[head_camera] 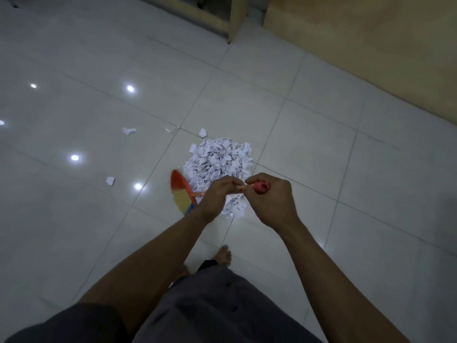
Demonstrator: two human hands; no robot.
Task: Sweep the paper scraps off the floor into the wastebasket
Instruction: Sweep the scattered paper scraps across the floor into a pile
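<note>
A heap of white paper scraps (220, 161) lies on the pale tiled floor (309, 144) straight ahead. A broom with a red, yellow and blue head (181, 194) stands on the floor at the heap's left, touching its near edge. My left hand (217, 194) grips the orange handle lower down. My right hand (269, 199) holds the handle's red top end (261, 188). Three loose scraps (129, 130) (110, 180) (202, 132) lie apart from the heap. No wastebasket is in view.
Light wooden furniture (371, 45) stands at the back right, and a wooden frame leg (235, 21) at the back centre. My bare feet (223, 256) are just behind the heap. Ceiling lights glare on the tiles to the left.
</note>
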